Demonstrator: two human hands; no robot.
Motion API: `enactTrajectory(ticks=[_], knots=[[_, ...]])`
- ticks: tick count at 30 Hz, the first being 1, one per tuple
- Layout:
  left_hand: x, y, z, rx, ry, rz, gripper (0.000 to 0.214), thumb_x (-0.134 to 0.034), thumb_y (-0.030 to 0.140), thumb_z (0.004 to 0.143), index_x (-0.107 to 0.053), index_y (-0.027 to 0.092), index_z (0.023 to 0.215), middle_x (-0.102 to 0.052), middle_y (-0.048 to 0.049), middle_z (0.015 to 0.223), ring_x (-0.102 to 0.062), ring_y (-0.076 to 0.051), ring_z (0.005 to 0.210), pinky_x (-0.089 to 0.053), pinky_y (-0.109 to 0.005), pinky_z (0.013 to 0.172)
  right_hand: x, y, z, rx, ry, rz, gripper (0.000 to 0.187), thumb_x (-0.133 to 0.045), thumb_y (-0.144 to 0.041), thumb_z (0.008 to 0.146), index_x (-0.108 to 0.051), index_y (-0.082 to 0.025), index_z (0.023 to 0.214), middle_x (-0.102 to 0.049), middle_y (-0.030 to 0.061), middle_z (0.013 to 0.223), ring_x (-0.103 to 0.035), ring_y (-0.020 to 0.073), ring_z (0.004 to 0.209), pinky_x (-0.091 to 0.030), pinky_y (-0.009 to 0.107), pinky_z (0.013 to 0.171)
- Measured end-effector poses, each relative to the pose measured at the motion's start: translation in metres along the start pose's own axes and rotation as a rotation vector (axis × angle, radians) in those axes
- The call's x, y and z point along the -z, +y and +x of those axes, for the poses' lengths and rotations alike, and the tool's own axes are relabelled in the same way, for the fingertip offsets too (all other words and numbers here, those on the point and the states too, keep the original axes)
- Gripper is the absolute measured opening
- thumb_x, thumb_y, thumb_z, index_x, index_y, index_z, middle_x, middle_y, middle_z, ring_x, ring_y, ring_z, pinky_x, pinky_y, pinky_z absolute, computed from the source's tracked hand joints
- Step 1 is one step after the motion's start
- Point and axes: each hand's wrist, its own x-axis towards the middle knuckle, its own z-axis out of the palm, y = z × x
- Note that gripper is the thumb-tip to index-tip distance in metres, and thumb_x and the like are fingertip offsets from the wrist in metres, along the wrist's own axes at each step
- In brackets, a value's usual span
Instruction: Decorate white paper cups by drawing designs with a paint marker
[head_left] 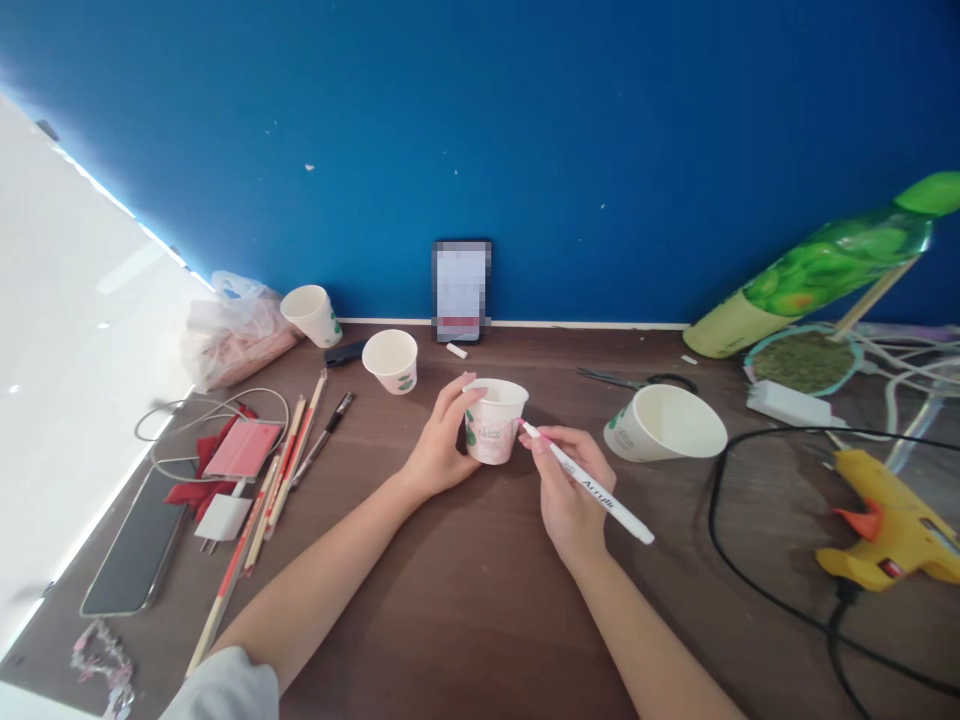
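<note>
My left hand (442,445) is closed round the left side of a white paper cup (496,425) that stands upright on the table. Pink patches, a green leaf print and some lettering show on the cup's wall. In my right hand (574,490) is a white acrylic paint marker (596,488), its pink tip at the cup's right side. Whether the tip touches the wall I cannot tell. To the right stands another paper cup (664,424), tilted in view. Two more, one paper cup (391,362) and a farther paper cup (312,315), stand behind to the left.
A phone (461,290) leans on the blue wall. Scissors (637,381), a green bottle (817,265) and a yellow glue gun (885,525) with a looping black cord lie right. Pencils (270,480), a pen (322,437), a charger (223,517) and another phone (135,545) lie left.
</note>
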Motion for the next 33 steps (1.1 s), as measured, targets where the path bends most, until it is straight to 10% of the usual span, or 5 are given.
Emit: enactTrajectory(ticks=[20, 33], knots=[[0.0, 0.004, -0.001, 0.096, 0.009, 0.007, 0.086, -0.075, 0.02, 0.07, -0.027, 0.023, 0.141, -0.042, -0.0169, 0.135, -0.045, -0.032, 0.13, -0.046, -0.049, 0.105, -0.005, 0.0, 0.009, -0.133, -0.003, 0.415, 0.013, -0.073, -0.029, 0.072, -0.062, -0.021, 0.072, -0.062, -0.0045, 0.056, -0.063, 0.0136, 0.062, -0.053, 0.038, 0.076], [-0.002, -0.001, -0.003, 0.069, -0.022, -0.117, 0.08, -0.077, 0.025, 0.071, -0.03, 0.022, 0.136, -0.035, -0.0206, 0.149, -0.039, -0.032, 0.14, -0.042, -0.051, 0.109, 0.002, 0.01, 0.0, 0.019, -0.018, 0.18, 0.013, -0.071, -0.031, 0.077, -0.065, -0.021, 0.083, -0.071, 0.001, 0.071, -0.069, 0.0171, 0.068, -0.054, 0.033, 0.069]])
